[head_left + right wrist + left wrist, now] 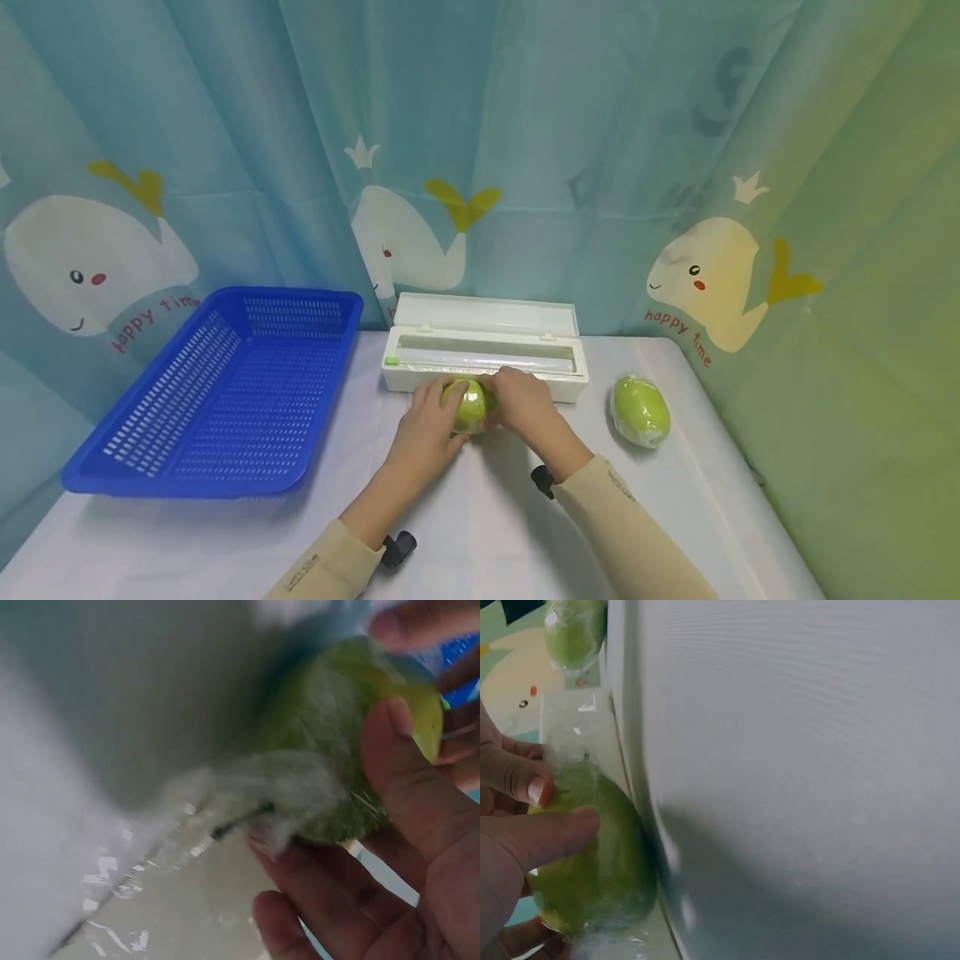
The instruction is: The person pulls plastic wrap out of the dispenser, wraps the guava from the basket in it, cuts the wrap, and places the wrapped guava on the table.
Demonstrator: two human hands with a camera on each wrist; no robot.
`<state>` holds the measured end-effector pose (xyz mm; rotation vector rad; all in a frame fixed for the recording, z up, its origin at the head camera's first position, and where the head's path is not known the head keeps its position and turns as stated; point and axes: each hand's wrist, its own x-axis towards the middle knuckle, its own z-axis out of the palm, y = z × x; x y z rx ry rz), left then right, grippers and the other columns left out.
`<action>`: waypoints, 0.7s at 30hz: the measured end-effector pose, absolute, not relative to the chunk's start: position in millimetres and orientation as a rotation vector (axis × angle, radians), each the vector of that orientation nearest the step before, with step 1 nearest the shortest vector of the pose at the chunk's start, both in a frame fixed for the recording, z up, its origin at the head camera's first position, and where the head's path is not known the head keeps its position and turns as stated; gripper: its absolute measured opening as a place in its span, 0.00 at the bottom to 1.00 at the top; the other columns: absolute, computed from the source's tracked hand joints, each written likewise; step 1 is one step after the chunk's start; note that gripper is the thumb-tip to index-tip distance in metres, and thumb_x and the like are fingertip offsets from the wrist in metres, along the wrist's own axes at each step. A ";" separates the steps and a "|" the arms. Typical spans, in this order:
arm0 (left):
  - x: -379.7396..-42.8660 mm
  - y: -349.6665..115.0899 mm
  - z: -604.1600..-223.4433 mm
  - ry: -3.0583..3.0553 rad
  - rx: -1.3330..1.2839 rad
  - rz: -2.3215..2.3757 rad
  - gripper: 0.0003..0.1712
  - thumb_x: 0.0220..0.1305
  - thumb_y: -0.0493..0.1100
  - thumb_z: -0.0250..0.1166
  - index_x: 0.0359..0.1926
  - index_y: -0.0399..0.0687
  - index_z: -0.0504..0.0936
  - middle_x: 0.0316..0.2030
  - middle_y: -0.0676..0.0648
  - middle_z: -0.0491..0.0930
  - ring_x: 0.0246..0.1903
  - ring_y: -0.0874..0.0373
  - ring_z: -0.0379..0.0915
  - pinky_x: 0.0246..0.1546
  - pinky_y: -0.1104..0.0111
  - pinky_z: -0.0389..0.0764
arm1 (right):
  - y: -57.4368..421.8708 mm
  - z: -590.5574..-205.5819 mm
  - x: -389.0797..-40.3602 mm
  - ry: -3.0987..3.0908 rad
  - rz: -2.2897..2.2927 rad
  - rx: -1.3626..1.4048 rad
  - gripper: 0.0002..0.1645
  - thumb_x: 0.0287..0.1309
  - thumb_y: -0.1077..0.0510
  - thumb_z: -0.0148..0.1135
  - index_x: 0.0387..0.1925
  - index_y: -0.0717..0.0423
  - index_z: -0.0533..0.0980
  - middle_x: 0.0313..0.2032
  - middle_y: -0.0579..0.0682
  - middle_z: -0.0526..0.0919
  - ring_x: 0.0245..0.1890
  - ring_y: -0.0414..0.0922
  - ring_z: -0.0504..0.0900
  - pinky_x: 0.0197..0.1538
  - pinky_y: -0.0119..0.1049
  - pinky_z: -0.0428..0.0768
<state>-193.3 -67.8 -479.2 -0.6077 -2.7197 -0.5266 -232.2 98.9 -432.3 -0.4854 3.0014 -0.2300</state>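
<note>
Both hands hold a green pear (471,405) in clear cling film just in front of a white film dispenser box (486,385). My left hand (429,421) grips the pear from the left, its thumb across the skin. From the other side, my right hand (522,403) grips the stem end, thumb on the pear (337,727) and fingers under it. Film bunches loosely around the dark stem (244,821). The box lid (486,315) stands up at the back, and a film roll (483,360) lies inside. To the right rests another film-wrapped green pear (640,410).
A blue plastic basket (303,483) with slotted walls stands on the left of the white-covered table (480,533). Behind the table hangs a blue-green curtain (570,167) printed with whales. Another curtain panel (870,400) borders the right side.
</note>
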 end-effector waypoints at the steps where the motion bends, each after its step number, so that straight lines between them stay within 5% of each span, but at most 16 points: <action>1: -193.8 -67.8 -479.2 -2.729 -0.608 -0.525 0.47 0.42 0.43 0.83 0.65 0.43 0.72 0.62 0.39 0.70 0.60 0.41 0.67 0.45 0.53 0.83 | 97.8 -430.4 -233.3 2.984 -0.238 -0.474 0.44 0.34 0.43 0.83 0.60 0.38 0.79 0.45 0.48 0.87 0.42 0.49 0.84 0.40 0.46 0.83; 21: -207.3 -62.7 -471.8 -2.854 -0.580 -0.383 0.50 0.35 0.51 0.85 0.60 0.44 0.72 0.54 0.38 0.70 0.51 0.44 0.73 0.38 0.55 0.84 | 94.9 -414.6 -257.8 2.751 -0.298 -0.381 0.20 0.41 0.44 0.81 0.38 0.40 0.85 0.26 0.42 0.79 0.30 0.43 0.74 0.34 0.40 0.72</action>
